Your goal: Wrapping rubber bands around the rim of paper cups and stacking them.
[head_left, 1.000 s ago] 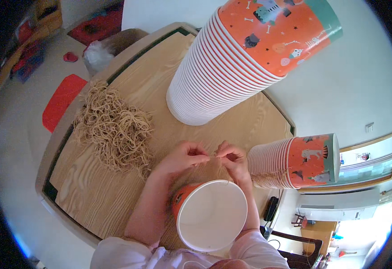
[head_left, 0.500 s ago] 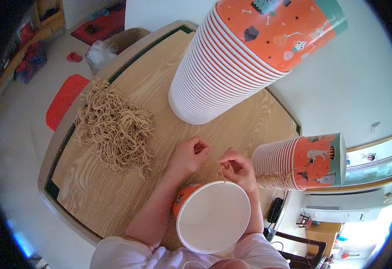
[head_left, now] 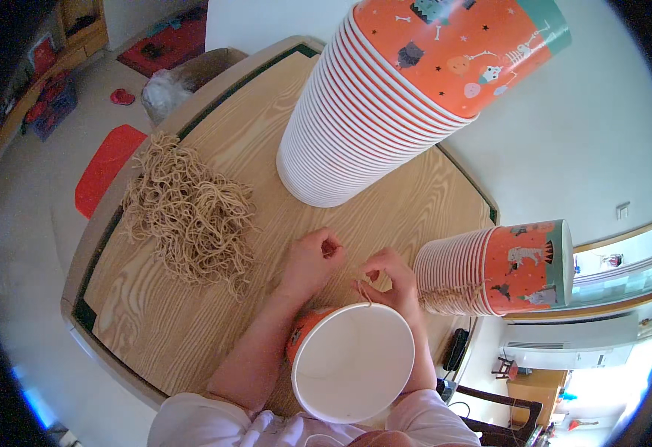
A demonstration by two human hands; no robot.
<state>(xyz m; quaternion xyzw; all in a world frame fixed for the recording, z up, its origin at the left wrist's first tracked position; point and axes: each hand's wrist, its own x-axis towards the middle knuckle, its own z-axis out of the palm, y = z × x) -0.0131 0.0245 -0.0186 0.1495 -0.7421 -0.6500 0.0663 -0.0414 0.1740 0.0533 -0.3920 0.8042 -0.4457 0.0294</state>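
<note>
An orange paper bucket (head_left: 302, 337) with a white inside and rim lies tilted against my body, its mouth facing up. From its rim a short tan string (head_left: 364, 293) runs up to my right hand (head_left: 393, 281), whose curled fingers and thumb close on it beside the rim. My left hand (head_left: 312, 257) is curled shut just beyond the bucket, a little apart from the right; whatever it may hold is hidden. To the left of my hands, a tangled heap of tan strings (head_left: 192, 212) spreads over the wood-grain table (head_left: 147, 328).
A tall stack of nested buckets (head_left: 371, 127), printed orange and green, rises at the far side. Near my right hand stands a shorter stack (head_left: 490, 268) with strings hanging along its rims. A red stool (head_left: 106, 171) and a cardboard box (head_left: 210, 65) are beyond the table's left edge.
My right hand has shifted slightly, its thumb lower and closer to the rim, and the string by it has moved a little left. My left hand stays curled in nearly the same place.
</note>
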